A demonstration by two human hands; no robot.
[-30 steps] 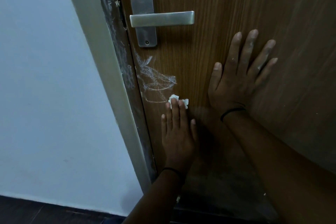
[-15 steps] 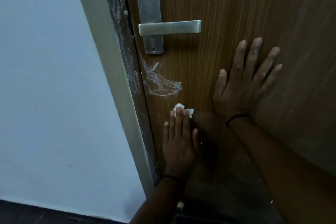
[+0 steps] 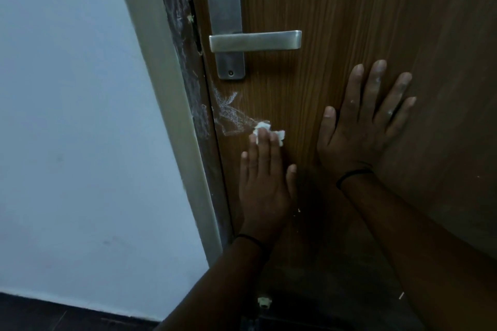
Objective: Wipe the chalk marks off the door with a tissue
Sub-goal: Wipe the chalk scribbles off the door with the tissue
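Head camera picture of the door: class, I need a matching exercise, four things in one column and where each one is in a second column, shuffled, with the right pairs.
Column one:
1. tissue
2. right hand
3. chalk marks
4. door handle

Column two:
A. scribbled just below the handle plate
B. flat on the door, fingers spread
C. under the left hand's fingertips
D. above the chalk, lever pointing right

Pairs: 1-C, 2-B, 3-A, 4-D

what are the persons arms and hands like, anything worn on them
Both forearms are bare, with no sleeves in view. The left hand and the right hand each have a thin dark band at the wrist. The right hand's fingers carry pale dusty smudges. No gloves or watch show.
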